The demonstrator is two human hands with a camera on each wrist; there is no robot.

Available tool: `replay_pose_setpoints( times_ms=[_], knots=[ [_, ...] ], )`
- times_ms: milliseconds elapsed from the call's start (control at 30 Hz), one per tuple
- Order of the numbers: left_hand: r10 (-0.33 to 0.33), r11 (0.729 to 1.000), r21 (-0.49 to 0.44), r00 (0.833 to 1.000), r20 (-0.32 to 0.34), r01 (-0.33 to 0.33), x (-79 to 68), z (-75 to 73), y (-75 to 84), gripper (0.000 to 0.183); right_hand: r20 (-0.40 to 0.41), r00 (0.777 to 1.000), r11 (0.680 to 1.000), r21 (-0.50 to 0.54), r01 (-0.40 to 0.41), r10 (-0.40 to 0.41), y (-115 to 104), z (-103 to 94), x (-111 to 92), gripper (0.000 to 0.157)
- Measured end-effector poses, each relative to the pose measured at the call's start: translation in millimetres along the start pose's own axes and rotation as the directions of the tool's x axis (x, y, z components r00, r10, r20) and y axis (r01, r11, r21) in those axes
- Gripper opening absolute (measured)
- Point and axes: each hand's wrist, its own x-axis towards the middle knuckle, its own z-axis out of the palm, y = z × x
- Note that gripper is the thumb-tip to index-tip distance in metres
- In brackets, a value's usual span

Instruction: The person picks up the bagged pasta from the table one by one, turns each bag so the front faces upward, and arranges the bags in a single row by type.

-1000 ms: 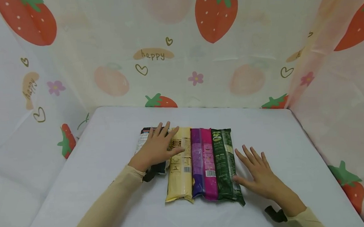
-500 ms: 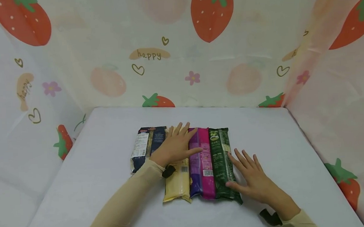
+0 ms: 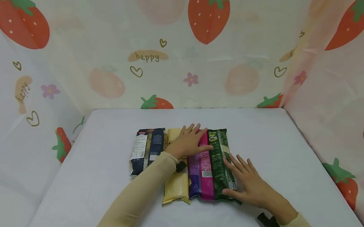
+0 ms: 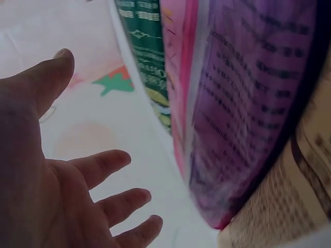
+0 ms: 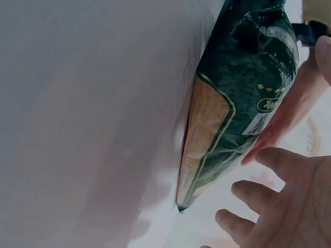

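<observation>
Four-sided soft packs lie side by side in a row on the white table. From the left come a dark blue pack [image 3: 155, 143] with a white label, a yellow pack [image 3: 177, 190], a purple and pink pack [image 3: 206, 185] and a green spaghetti pack [image 3: 219, 167]. Fingers spread, my left hand [image 3: 187, 143] is over the yellow and purple-pink packs and hides parts of both. In the left wrist view it appears apart from them. My right hand [image 3: 249, 185] is at the green pack's right edge, fingers spread; contact is unclear. Neither hand holds anything.
The white tabletop [image 3: 109, 137] extends around the row of packs. Behind it and at both sides hang cloth walls [image 3: 243, 39] printed with strawberries, hearts and flowers. A black strap piece [image 3: 267, 221] sits at the right wrist.
My left hand has moved right, from the dark blue and yellow packs to the yellow and purple-pink ones, uncovering the blue pack. My right hand has shifted slightly left and down toward the green pack.
</observation>
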Motion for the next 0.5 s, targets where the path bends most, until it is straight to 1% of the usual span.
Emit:
replay_pose_setpoints(
  times_ms=[200, 367, 500],
  knots=[
    [0.013, 1.0, 0.0, 1.0, 0.02, -0.013, 18.5, 6.7, 3.5, 0.09, 0.012, 1.0, 1.0, 0.002, 0.024, -0.024, -3.0, 2.3, -1.5, 0.106],
    [-0.002, 1.0, 0.006, 0.999, 0.048, 0.002, 33.2, 12.4, 4.9, 0.089, 0.009, 0.999, 0.999, -0.024, 0.046, -0.046, -4.6, 4.3, -1.2, 0.112],
    [-0.001, 1.0, 0.008, 0.998, 0.063, 0.0, 42.2, 16.0, 5.3, 0.089, 0.03, 0.999, 0.999, -0.025, 0.035, -0.034, -6.1, 5.4, -1.1, 0.119]
  ],
)
